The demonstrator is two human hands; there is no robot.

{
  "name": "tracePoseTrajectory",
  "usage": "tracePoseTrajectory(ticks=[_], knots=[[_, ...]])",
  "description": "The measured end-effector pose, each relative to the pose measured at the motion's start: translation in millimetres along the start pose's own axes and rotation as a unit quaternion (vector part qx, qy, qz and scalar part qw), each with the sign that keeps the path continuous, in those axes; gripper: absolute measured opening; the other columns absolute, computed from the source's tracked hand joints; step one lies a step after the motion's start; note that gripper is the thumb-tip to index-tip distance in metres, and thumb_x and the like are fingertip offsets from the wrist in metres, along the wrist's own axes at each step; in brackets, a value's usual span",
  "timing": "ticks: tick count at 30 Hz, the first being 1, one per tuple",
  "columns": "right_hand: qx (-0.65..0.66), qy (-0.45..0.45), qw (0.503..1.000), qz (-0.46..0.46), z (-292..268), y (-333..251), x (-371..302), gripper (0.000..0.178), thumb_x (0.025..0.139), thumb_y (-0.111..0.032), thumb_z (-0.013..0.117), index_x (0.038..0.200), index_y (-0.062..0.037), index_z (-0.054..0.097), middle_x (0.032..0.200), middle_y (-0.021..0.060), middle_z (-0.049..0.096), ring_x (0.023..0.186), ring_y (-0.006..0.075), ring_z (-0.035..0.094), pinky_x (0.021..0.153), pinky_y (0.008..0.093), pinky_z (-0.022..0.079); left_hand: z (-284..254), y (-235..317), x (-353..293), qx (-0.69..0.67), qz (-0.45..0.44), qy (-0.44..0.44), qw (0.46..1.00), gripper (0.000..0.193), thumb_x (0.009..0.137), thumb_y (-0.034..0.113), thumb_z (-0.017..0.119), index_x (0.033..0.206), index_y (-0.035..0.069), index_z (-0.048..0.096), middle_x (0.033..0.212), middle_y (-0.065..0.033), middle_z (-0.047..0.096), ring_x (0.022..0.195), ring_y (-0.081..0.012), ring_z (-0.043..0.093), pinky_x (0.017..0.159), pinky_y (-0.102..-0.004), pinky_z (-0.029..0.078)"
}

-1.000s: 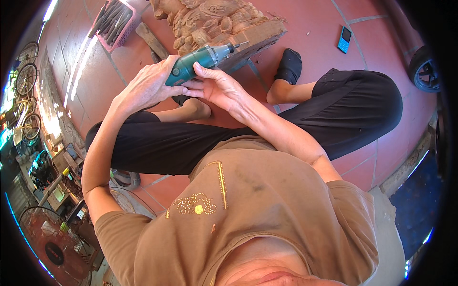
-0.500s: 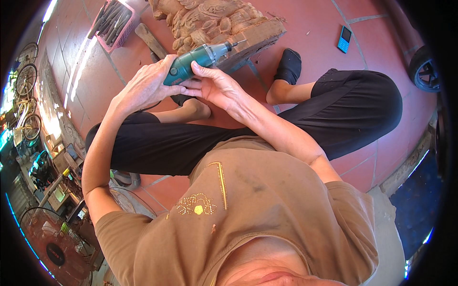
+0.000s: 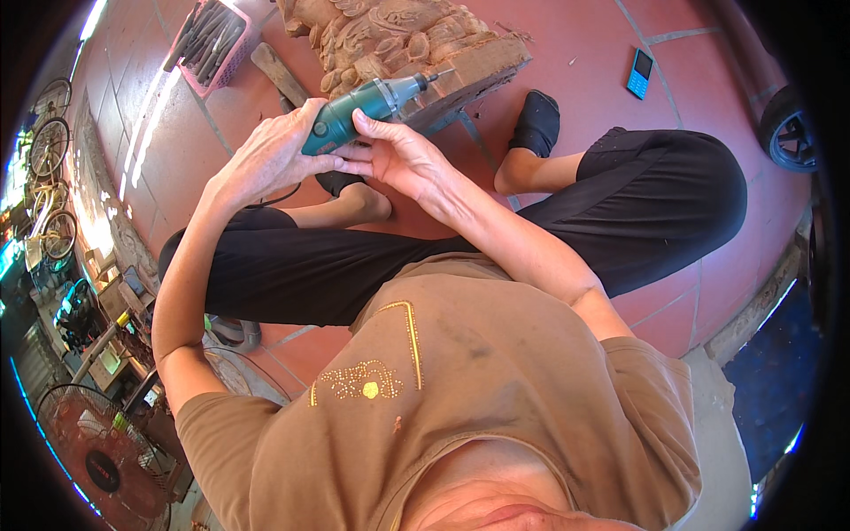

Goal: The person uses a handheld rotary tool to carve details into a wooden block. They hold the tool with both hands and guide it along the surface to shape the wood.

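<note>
A green rotary tool (image 3: pixel 352 115) with a grey nose and a thin bit is held between both of my hands. My left hand (image 3: pixel 274 146) wraps round its rear end, and my right hand (image 3: pixel 398 152) presses a thumb on its body with the fingers beneath it. The bit points to the upper right, in front of a carved wooden piece (image 3: pixel 390 40) with a flat base. Whether the bit touches the wood I cannot tell. Part of a dark cord (image 3: pixel 276 200) shows below my left wrist.
A pink basket (image 3: pixel 232 60) of carving chisels stands at the far left, near a wooden mallet (image 3: pixel 279 75). On the red tiles at the far right lies a blue phone (image 3: pixel 638 73). A wheel (image 3: pixel 790 133) is at the right edge, a fan (image 3: pixel 102 460) at the lower left.
The rotary tool has shifted very slightly toward the upper left and turned a little in my hands. My hands have hardly moved.
</note>
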State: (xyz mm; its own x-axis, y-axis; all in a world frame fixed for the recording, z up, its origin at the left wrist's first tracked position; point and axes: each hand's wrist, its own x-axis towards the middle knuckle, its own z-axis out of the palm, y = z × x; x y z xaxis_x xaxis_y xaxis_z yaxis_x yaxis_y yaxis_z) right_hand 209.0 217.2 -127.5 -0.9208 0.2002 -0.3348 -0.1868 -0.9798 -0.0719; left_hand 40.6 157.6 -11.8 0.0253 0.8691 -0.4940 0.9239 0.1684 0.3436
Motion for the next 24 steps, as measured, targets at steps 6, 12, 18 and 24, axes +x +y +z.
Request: tracePoseTrajectory(ticks=[6, 12, 18, 24], knots=[[0.0, 0.002, 1.0, -0.006, 0.1, -0.2, 1.2, 0.042, 0.09, -0.026, 0.072, 0.122, -0.0028, 0.059, 0.122, 0.0156, 0.063, 0.115, 0.0302, 0.061, 0.1, 0.0463, 0.05, -0.8, 1.1, 1.4, -0.005, -0.002, 0.001, 1.0, 0.07, 0.079, 0.041, 0.077, 0.125, -0.002, 0.045, 0.104, -0.0256, 0.065, 0.097, -0.0429, 0.064, 0.082, -0.0479, 0.051], [0.002, 0.007, 1.0, -0.007, 2.3, -1.0, 1.2, 0.041, 0.089, -0.025, 0.073, 0.12, -0.0031, 0.06, 0.12, 0.0156, 0.064, 0.114, 0.0303, 0.062, 0.101, 0.0472, 0.049, 3.7, -6.0, 1.6, 0.003, 0.003, 0.013, 1.0, 0.07, 0.078, 0.04, 0.078, 0.125, -0.001, 0.045, 0.102, -0.0261, 0.065, 0.096, -0.0432, 0.064, 0.081, -0.0483, 0.051], [0.003, 0.008, 1.0, -0.006, 0.5, -2.0, 5.1, 0.041, 0.088, -0.025, 0.075, 0.119, -0.0036, 0.06, 0.119, 0.0155, 0.065, 0.113, 0.0305, 0.062, 0.101, 0.048, 0.05, 3.1, -6.4, 2.9, -0.002, 0.01, 0.018, 1.0, 0.068, 0.078, 0.037, 0.078, 0.124, -0.001, 0.045, 0.099, -0.0264, 0.065, 0.096, -0.0435, 0.064, 0.08, -0.0487, 0.051], [-0.008, 0.0, 1.0, -0.004, 2.5, -4.0, 5.0, 0.042, 0.088, -0.026, 0.075, 0.12, -0.0039, 0.06, 0.118, 0.0142, 0.065, 0.111, 0.0288, 0.064, 0.1, 0.0472, 0.05, 3.0, -7.9, 2.6, 0.0, 0.011, 0.027, 1.0, 0.067, 0.079, 0.036, 0.078, 0.124, -0.001, 0.045, 0.097, -0.0274, 0.065, 0.096, -0.0437, 0.064, 0.08, -0.0484, 0.051]])
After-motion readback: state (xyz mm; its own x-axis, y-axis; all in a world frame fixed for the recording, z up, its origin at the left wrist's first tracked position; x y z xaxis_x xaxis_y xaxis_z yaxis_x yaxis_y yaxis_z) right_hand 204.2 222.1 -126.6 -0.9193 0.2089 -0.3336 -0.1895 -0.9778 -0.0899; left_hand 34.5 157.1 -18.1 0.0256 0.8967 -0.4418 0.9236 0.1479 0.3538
